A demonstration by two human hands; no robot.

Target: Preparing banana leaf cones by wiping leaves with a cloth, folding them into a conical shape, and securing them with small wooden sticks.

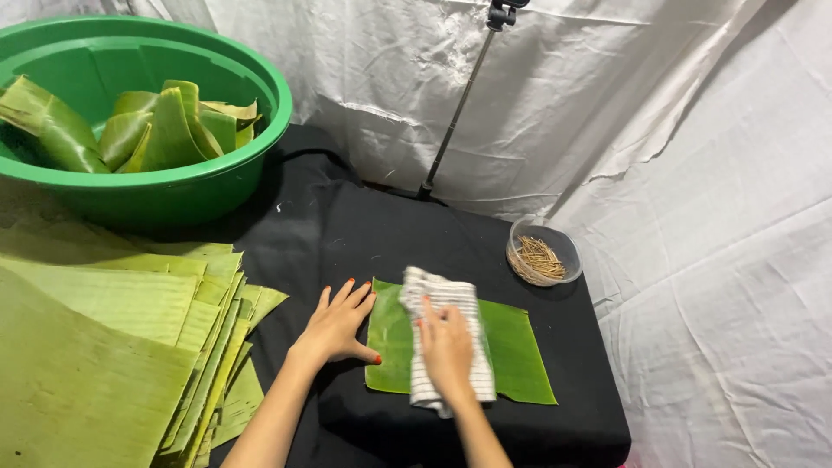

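At the far left of the table (329,225), which was draped in black cloth, stood a large green basin (165,186) holding curled pieces of banana leaf (165,130). Near it, filling the near left corner, lay a thick stack of flat banana leaves (104,347), their edges fanned out over the black cloth. Just right of that stack, the left hand (338,328) lay palm down with its fingers spread apart, gripping nothing; its thumb and fingertips rested on the left edge of a single rectangular banana leaf (520,351) spread flat at the near middle of the table. On that leaf, the right hand (446,347) pressed down flat on a white cloth with thin dark stripes (442,299), its fingers stretched over the fabric rather than closed around it; the cloth ran across the leaf from its far edge to past its near edge. Further right and farther away, just beyond the leaf's far right corner, sat a small clear bowl (543,251) of thin wooden sticks. Behind the table, a thin black stand (455,113) leaned up against a wrinkled white sheet (676,130) that hung as a backdrop and ran down the right side.
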